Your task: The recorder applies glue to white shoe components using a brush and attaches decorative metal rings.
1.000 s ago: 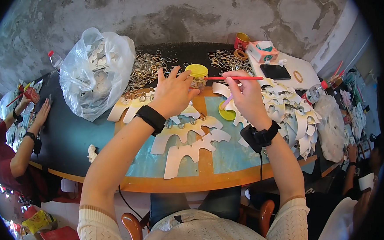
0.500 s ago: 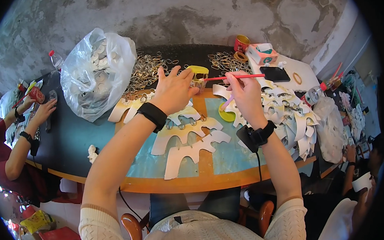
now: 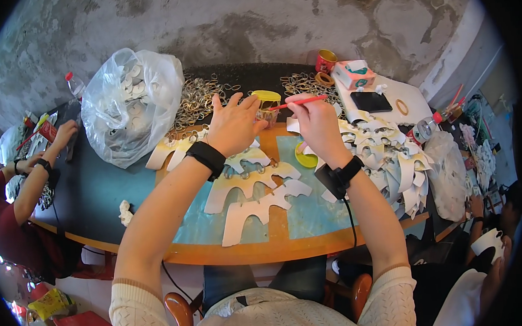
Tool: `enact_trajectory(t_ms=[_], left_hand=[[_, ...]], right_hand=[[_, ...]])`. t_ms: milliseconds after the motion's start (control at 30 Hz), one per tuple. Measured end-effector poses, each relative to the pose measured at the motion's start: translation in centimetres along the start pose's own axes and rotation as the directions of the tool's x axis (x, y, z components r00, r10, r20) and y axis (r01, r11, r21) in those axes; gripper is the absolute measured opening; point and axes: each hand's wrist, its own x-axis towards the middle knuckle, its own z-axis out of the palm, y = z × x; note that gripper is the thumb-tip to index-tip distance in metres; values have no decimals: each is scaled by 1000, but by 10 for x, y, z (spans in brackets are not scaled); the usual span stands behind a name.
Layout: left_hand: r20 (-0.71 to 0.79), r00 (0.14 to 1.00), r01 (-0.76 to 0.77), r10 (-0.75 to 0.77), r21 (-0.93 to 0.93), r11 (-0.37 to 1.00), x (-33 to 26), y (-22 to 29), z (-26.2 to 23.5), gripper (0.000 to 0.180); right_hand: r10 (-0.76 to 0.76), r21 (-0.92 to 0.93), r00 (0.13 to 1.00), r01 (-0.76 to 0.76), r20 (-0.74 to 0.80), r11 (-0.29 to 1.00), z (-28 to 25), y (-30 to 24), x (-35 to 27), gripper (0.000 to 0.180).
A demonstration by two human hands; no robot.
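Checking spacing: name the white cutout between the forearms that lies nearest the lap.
The frontmost white cutout, behind the orange table edge; the others lie farther back.

From here I see a slim red stick (image 3: pixel 308 100), slightly tilted, its left end right at a small, upright, see-through, yellow-topped jar (image 3: pixel 268 100).

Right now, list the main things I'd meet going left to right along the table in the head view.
Red-capped bottle, clear plastic bag, left hand, yellow-topped jar, right hand, black phone, another red-capped bottle.
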Motion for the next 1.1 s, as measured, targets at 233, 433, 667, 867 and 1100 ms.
enact_trajectory(t_ms=[233,433,667,867,1100], left_hand=[[-2,1000,3,-3,-8,1000,1,0,2,54],[-11,1000,-3,3,-5,1000,2,-1,2,54],[18,1000,18,-18,-9,1000,5,-3,3,56],[18,999,27,-27,7,1000,4,-7,10,55],[20,1000,22,-23,14,1000,5,-9,11,56]], right_hand=[[387,333,903,-312,-185,890,-1,1,16,21],[406,408,888,-296,-214,863,-4,-4,15,20],[212,240,977,-211,20,948,-9,-1,7,14],[85,149,978,-114,188,982,-5,-4,7,13],[-99,-2,979,101,178,995,-20,-19,5,14]])
